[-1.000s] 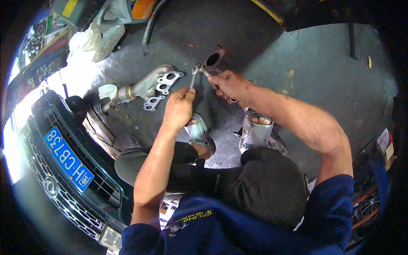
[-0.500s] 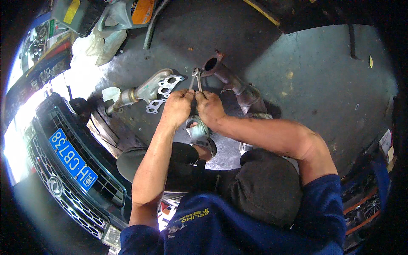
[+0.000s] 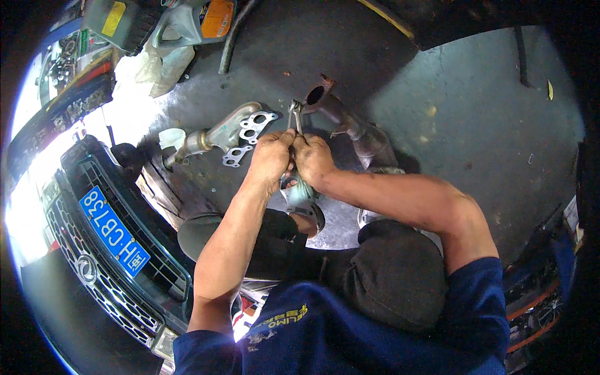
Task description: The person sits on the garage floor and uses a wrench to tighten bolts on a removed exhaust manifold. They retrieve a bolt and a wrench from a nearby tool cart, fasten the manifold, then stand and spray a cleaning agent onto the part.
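While a person in a dark blue shirt crouches over a grey floor, both bare hands meet, just beside each other, at the centre of a clock. The left hand [image 3: 272, 155] is closed around one slim metal wrench [image 3: 290, 122]; the right hand [image 3: 315, 159] is closed around another wrench [image 3: 299, 121]. Both tools point to 12 o'clock, their heads close together beside the open flange of a rusty exhaust pipe [image 3: 370, 142], which runs from 1 to 3 o'clock; any bolt there is too small to make out. Between 9 and 10 lies a silver manifold [image 3: 220, 134] with a flat, holed gasket at its end. At 10 stands a dark container with a yellow label [image 3: 133, 30]; towards 11, a grey jug with an orange label [image 3: 187, 26]. Their contents are hidden. A pale plastic bag [image 3: 145, 70] lies below them.
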### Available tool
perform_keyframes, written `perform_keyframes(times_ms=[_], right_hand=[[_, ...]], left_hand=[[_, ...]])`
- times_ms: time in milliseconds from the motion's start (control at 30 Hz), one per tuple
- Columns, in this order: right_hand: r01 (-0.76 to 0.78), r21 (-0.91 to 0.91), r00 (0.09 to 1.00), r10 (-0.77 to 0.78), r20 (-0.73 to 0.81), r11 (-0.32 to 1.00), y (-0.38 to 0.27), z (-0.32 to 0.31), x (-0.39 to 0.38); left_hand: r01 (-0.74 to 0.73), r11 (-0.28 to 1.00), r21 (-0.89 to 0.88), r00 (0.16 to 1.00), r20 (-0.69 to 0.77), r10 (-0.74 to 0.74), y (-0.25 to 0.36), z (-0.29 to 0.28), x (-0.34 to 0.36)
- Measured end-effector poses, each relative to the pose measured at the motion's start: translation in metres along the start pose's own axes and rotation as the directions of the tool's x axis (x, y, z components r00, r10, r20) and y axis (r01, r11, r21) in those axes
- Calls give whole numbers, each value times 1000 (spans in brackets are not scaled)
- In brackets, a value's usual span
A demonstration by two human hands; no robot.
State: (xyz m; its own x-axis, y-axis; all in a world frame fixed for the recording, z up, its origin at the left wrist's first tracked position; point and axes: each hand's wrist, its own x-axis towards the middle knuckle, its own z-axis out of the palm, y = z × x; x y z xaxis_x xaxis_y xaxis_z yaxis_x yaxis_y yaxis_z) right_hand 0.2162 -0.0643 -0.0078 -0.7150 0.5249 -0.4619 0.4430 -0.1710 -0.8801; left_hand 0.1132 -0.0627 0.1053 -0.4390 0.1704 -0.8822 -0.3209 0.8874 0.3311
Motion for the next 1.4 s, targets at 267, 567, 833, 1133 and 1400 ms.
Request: perform_keyframes(times_ms=[267, 567, 833, 1133, 1400], right_hand=[[-210, 290, 977, 191, 94, 934, -3, 2, 3], [-298, 461, 938, 346, -20, 836, 26, 39, 14], [136, 16, 989, -135, -53, 991, 49, 33, 5], [-375, 463, 921, 380, 87, 803, -3, 5, -2], [-597, 779, 784, 348, 514, 195, -25, -46, 3]], left_hand=[[58, 995, -87, 998, -8, -59, 11, 1, -10], [223, 951, -214, 974, 78, -211, 39, 5, 3], [161, 929, -332, 987, 35, -159, 58, 43, 33], [131, 986, 106, 980, 139, -145, 60, 23, 33], [150, 978, 144, 964, 199, -177, 55, 18, 7]])
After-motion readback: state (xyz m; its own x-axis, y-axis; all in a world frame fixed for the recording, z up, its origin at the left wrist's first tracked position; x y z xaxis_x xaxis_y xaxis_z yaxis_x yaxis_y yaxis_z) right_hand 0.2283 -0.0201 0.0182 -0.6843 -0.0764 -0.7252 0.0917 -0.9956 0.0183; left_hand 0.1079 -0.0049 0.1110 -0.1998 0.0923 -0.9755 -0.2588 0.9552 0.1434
